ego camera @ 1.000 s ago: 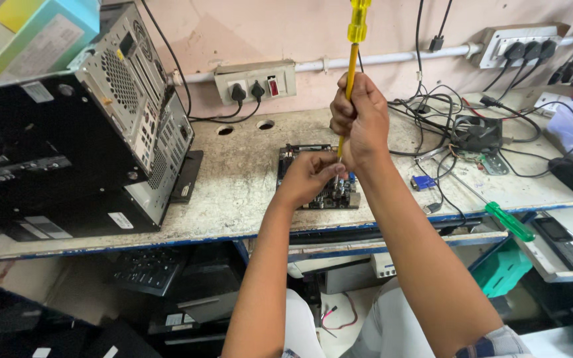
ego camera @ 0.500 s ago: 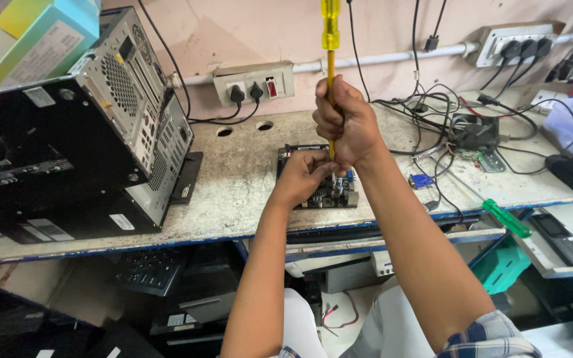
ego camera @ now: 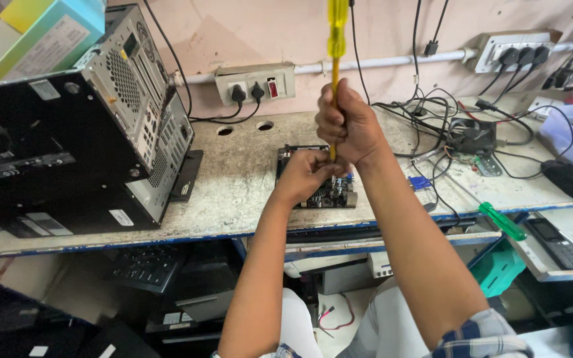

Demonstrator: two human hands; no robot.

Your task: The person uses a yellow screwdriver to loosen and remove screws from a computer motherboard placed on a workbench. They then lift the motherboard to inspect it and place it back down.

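Head view, left to right: open computer case [ego camera: 81, 126] lay on its side on the surface [ego camera: 233, 179], then left hand [ego camera: 310, 174] pressed with curled fingers onto the small circuit board [ego camera: 326, 189] mid-surface, right hand [ego camera: 347, 124] just above it, fist closed tight around the yellow screwdriver [ego camera: 335, 59] held upright, tip hidden behind the left hand. Green screwdriver [ego camera: 492, 215] sat at the right edge. Risk: tip could slip off under that downward push and gouge the board or jab the left fingers right beside it.

yellow screwdriver [ego camera: 336, 40], green-handled screwdriver [ego camera: 504, 222], plaid sleeve [ego camera: 485, 335], blk PC case [ego camera: 67, 132]
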